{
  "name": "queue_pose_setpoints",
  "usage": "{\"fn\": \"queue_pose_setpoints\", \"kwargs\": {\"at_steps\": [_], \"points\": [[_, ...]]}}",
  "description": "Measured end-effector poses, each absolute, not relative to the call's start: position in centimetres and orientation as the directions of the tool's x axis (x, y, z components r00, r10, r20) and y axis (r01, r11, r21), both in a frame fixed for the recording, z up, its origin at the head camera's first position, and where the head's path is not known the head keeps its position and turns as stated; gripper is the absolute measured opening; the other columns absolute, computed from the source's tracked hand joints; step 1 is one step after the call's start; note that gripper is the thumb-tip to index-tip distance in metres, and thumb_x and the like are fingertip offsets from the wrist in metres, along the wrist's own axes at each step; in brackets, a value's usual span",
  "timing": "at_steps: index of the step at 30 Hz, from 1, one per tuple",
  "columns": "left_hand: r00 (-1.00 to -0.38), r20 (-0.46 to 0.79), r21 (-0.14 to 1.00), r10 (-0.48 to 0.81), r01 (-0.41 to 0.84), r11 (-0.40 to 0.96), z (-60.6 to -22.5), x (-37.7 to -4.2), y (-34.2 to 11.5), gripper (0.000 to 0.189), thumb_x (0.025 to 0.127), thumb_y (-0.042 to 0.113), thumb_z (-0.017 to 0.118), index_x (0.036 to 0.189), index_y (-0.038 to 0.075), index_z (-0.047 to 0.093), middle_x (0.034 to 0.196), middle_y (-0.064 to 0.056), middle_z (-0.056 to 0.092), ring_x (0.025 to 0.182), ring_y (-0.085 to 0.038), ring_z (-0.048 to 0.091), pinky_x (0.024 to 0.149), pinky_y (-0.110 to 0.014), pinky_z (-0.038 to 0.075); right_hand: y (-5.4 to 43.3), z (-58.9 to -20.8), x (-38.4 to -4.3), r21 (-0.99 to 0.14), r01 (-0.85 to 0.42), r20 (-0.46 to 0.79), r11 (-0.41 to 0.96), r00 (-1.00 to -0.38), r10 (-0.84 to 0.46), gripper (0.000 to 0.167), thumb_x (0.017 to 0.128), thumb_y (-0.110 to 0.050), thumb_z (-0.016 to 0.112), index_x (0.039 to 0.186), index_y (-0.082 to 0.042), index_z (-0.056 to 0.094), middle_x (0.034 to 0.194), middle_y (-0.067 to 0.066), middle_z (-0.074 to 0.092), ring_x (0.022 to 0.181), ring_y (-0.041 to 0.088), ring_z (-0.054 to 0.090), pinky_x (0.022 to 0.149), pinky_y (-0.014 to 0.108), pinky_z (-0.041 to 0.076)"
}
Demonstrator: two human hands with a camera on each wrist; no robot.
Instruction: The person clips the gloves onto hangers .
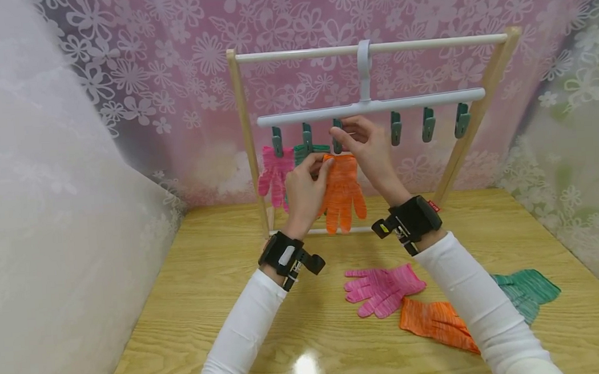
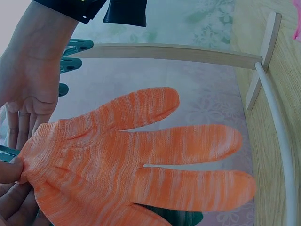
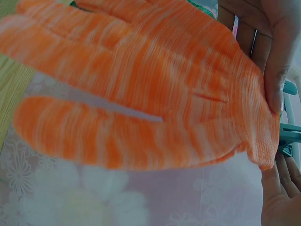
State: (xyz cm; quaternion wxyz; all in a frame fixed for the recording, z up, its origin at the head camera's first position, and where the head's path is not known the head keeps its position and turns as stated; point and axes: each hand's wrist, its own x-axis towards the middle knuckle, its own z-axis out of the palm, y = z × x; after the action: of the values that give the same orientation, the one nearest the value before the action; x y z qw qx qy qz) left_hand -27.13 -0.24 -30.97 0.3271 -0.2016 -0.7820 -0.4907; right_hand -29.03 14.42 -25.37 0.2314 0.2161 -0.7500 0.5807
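1. Pinching orange knit glove [image 1: 344, 190] by cuff [image 1: 344, 159] between thumb and curled fingers of left hand [image 1: 303, 189], just below third green clip [image 1: 337, 145] from left; likely to keep cuff beside clip.
2. Gripping that clip between thumb and bent fingers of right hand [image 1: 370, 148]; presumably steadying against swing of white hanger [image 1: 418, 101].
3. Cannot make out any bite of clip on cuff; losing hanging green glove [image 1: 321, 149] mostly behind left hand, lying orange glove [image 1: 433, 319] partly behind right sleeve [image 1: 473, 293].

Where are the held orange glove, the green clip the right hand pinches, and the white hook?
Held orange glove [image 1: 343, 185]: head view, middle of its body.
Pinched green clip [image 1: 337, 145]: head view, its lower end.
White hook [image 1: 363, 80]: head view, its stem.
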Motion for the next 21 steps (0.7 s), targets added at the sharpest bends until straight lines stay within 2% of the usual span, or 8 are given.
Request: {"fn": "queue_pose_setpoints", "kwargs": {"at_steps": [5,15,21], "points": [[-0.698,0.715,0.639,-0.038,0.63,0.442,-31.2,-27.4,0.1,0.026,0.101,0.026,0.065,0.111,0.004,0.074,0.092,-0.009,0.078,0.074,-0.018,0.071,0.061,-0.025,0.053,14.2,-25.6,-28.9,-0.756,-0.615,0.625,0.223,-0.78,-0.028,0.031,0.098,-0.025,0.071,0.118,-0.002,0.07,0.11,0.011,0.075,0.096,0.009,0.07,0.085,0.029,0.059],[-0.699,0.712,0.654,-0.06,0.63,0.418,-31.3,-27.7,0.6,0.024,0.101,0.023,0.065,0.111,0.003,0.073,0.092,-0.009,0.078,0.076,-0.018,0.072,0.067,-0.026,0.056,13.9,-25.7,-29.0,-0.743,-0.642,0.655,0.192,-0.756,0.007,0.024,0.099,-0.023,0.069,0.112,-0.004,0.072,0.106,0.01,0.076,0.095,0.008,0.07,0.083,0.026,0.058],[-0.674,0.733,0.649,-0.091,0.653,0.391,-31.5,-27.7,0.9,0.025,0.102,0.024,0.064,0.112,0.003,0.072,0.093,-0.009,0.078,0.073,-0.018,0.071,0.062,-0.026,0.053,13.9,-25.8,-29.3,-0.748,-0.639,0.653,0.181,-0.757,0.026,0.022,0.099,-0.022,0.069,0.11,-0.003,0.073,0.103,0.009,0.077,0.095,0.008,0.07,0.085,0.025,0.057]]}}
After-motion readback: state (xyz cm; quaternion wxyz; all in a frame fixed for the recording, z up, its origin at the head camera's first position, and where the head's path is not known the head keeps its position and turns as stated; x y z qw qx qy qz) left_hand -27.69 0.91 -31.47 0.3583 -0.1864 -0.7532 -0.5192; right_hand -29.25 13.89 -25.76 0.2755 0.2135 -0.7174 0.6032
